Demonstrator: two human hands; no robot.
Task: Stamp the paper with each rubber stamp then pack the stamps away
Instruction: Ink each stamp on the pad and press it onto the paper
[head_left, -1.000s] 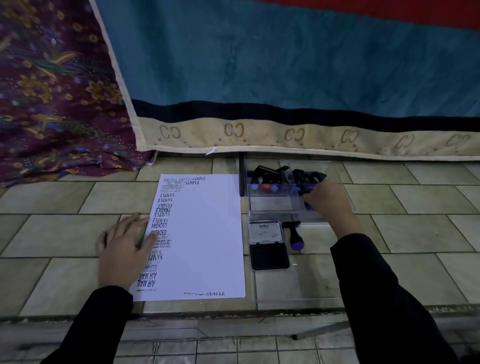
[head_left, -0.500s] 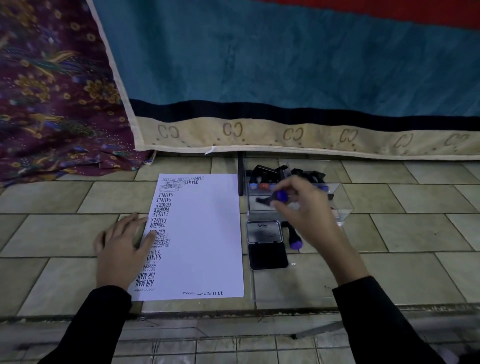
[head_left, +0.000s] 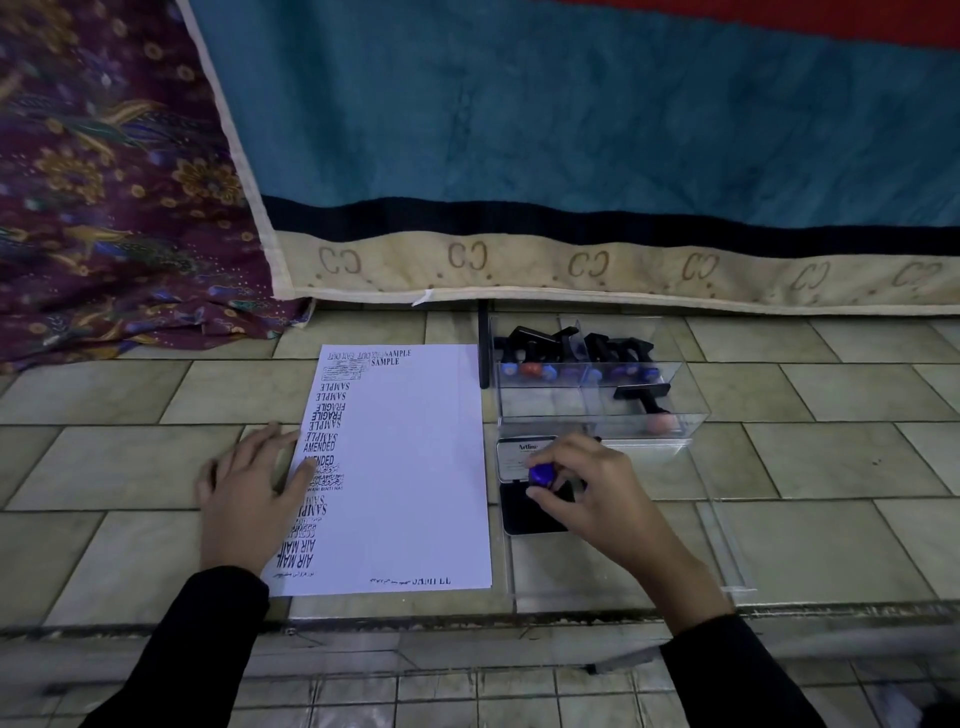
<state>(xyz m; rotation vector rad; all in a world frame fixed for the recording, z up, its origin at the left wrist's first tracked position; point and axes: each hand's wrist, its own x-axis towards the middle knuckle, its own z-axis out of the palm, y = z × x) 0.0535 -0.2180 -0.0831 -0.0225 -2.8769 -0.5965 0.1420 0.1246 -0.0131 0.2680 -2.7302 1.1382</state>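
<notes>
Down from the clear box (head_left: 592, 415) behind the ink pad (head_left: 530, 517), the right hand (head_left: 597, 488) has come over the pad, its grip closed round a blue-knobbed stamp (head_left: 542, 474). Left of the pad lies the paper (head_left: 415, 467), with the left hand (head_left: 244, 499) flat on its edge, fingers straight. Fingers hide the stamp's base, perhaps touching the pad.

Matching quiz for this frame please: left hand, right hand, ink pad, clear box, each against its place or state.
1 left hand
2 right hand
3 ink pad
4 clear box

A has stamps in it, behind the ink pad
B flat on the paper's left edge
C open, right of the paper
D pinches a blue-knobbed stamp over the ink pad

Pairs: 1-B, 2-D, 3-C, 4-A
</notes>
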